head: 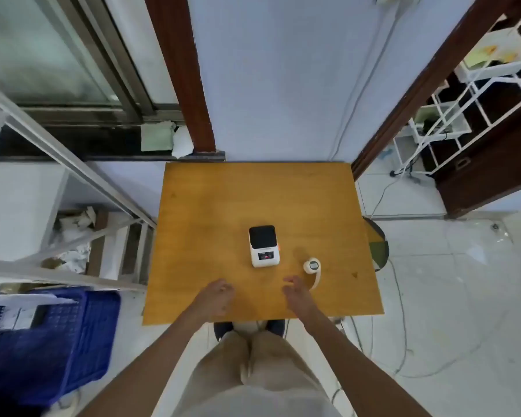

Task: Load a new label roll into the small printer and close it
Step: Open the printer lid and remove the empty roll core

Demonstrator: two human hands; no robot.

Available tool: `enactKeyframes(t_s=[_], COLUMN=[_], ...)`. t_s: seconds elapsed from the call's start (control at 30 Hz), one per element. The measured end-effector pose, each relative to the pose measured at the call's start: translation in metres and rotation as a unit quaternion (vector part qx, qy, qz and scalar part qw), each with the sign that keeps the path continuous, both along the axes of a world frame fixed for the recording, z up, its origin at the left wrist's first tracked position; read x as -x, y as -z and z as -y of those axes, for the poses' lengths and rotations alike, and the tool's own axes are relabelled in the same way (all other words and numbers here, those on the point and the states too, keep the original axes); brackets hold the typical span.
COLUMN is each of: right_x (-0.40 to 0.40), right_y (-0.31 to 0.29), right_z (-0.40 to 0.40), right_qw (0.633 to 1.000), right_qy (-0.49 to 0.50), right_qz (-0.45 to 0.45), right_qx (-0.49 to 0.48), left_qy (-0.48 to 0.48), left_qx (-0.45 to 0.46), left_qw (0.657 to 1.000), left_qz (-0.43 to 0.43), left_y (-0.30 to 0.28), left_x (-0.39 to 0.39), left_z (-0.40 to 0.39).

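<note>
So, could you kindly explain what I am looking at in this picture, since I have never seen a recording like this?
There is no machine here: a person wears one wide-angle camera on the head, so this single picture looks down over their own arms and legs. Below is a small wooden table. On it stands a small white label printer with a dark lid, which looks closed. To its right lies a label roll, a strip of it trailing toward the person. The left hand and the right hand are over the near edge of the table, both empty and touching neither item. The right hand is the nearer one to the roll. A blue crate sits on the floor to the left.
</note>
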State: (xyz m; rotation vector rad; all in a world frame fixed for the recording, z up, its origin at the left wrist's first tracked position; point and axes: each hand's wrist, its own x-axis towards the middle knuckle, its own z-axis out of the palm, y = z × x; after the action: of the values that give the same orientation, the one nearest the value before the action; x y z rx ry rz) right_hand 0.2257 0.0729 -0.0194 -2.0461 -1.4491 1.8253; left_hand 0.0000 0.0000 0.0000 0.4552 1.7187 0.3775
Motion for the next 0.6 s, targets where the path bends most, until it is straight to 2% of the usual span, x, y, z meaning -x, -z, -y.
enactKeyframes(t_s=[0.1,0.27,0.37,0.47,0.6], right_x=[0.016,0.028,0.032,0.035,0.032], right_y=[0.008,0.047,0.075,0.095,0.120], right_z=[-0.026,-0.058,-0.075,-0.083,-0.089], right_qw=[0.998,0.986,0.977,0.952,0.907], right_qy=[-0.024,-0.086,-0.091,-0.112,-0.154], right_qz=[0.008,0.070,0.079,0.097,0.119], right_qx=[-0.065,-0.127,-0.173,-0.267,-0.373], left_qy=[0.066,0.035,0.010,0.052,0.063], left_qx=[-0.048,-0.107,-0.174,-0.252,-0.316], left_qw=[0.995,0.992,0.979,0.950,0.923], left_qz=[-0.052,-0.056,-0.109,-0.179,-0.208], left_y=[0.022,0.053,0.086,0.111,0.131], left_x=[0.000,-0.014,-0.017,-0.018,-0.016], left_z=[-0.033,-0.072,-0.092,-0.100,-0.097])
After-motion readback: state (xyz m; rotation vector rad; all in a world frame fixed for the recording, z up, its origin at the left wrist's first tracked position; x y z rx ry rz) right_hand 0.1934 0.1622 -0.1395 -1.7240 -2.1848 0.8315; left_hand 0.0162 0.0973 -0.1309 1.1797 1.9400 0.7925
